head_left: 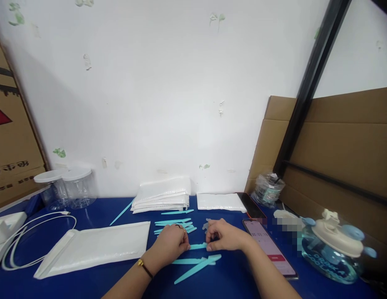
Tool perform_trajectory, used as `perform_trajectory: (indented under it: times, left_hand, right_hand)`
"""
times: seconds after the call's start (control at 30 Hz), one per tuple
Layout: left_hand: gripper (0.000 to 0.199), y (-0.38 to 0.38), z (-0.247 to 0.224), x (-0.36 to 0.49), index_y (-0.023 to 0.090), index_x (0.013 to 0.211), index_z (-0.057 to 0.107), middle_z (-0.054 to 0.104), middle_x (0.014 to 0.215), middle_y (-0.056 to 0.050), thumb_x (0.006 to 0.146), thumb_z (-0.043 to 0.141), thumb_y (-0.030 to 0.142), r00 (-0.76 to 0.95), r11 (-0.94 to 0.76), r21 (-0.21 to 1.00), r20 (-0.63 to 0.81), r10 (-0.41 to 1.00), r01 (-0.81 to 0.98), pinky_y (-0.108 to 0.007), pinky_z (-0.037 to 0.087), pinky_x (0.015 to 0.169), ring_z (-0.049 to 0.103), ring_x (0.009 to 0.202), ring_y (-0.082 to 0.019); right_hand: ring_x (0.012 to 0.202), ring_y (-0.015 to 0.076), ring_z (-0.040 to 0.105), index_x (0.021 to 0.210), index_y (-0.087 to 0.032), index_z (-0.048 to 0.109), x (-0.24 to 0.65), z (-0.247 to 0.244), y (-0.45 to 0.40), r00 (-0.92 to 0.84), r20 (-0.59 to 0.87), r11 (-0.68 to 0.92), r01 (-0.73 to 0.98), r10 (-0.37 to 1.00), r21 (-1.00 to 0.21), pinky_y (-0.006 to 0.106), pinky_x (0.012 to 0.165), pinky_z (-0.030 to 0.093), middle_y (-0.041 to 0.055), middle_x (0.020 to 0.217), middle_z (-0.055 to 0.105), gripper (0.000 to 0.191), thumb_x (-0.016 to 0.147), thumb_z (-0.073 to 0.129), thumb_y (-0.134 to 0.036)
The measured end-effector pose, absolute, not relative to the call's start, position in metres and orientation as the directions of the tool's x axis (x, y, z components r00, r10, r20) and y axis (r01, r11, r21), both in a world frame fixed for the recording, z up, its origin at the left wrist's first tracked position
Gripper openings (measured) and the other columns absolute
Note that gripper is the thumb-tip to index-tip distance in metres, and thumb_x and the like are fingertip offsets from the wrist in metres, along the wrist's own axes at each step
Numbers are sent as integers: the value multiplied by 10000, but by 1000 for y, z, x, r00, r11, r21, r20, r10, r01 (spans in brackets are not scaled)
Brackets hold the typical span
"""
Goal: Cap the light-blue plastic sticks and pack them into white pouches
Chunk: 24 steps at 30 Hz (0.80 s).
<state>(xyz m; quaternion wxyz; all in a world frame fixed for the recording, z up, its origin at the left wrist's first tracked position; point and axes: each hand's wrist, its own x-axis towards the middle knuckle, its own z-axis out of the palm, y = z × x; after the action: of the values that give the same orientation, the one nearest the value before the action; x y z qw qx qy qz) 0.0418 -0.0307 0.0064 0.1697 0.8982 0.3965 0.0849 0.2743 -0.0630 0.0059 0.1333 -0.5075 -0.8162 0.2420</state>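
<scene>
Between my two hands lies a teal eyebrow razor point(198, 246), held level just above the blue tabletop. My left hand point(173, 241) is closed, with thumb and fingers pinching its left end. The other end is pinched by my right hand point(223, 236), which hides the tip. Small clear plastic pieces point(206, 224), perhaps blade covers, show behind my right fingers. Closer to me, several more teal razors point(193, 272) cross one another. Another loose group of razors point(173, 221) lies behind my left hand, partly covered by it.
A white padded mailer point(99, 247) lies left, with a stack of white packets point(162, 195) behind. Another white packet point(221, 202) rests by the wall. Rightward are a lit phone point(268, 249) and a water bottle point(333, 253). Clear jars point(79, 189) and a white cable point(17, 241) sit left.
</scene>
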Motion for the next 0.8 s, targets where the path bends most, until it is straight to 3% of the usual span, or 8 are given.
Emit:
perform_trajectory:
  times: [0.13,0.27,0.4,0.6,0.8]
  left_hand:
    - [120,-20,6,35,220,731,652,658,815,3,775,562,286,638,-616,370,77,766,695,-264,333,689,561,816,-168]
    - [119,-4,5,23,220,759,645,649,855,1,794,554,287,555,-559,326,116,824,762,-282,328,723,558,861,-176]
    - [161,-4,9,17,239,850,644,631,909,-1,753,612,363,544,-553,343,129,829,760,-283,335,742,550,901,-189]
    - [211,-33,14,26,281,817,673,621,871,36,651,708,405,758,-680,420,-32,651,601,-237,353,693,558,821,-158]
    - [63,-36,7,32,239,725,658,639,769,32,732,618,288,720,-669,360,-14,693,651,-241,328,628,559,737,-143]
  right_hand:
    - [713,135,555,761,-204,694,274,2,-58,-451,48,405,744,891,-531,270,761,385,-5,802,598,154,788,641,-346]
    - [666,134,549,707,-177,680,288,-2,-50,-290,148,324,788,946,-523,223,603,379,14,771,603,164,807,597,-279]
    - [691,147,550,747,-183,685,297,-4,-46,-188,216,274,821,958,-500,239,631,396,24,797,613,90,754,645,-263]
    - [671,125,551,744,-185,690,288,-1,-54,-277,187,333,746,943,-576,217,590,394,15,789,603,113,780,585,-204]
    - [685,123,547,810,-197,711,273,2,-61,-456,90,413,684,886,-601,212,607,398,5,800,605,185,765,655,-368]
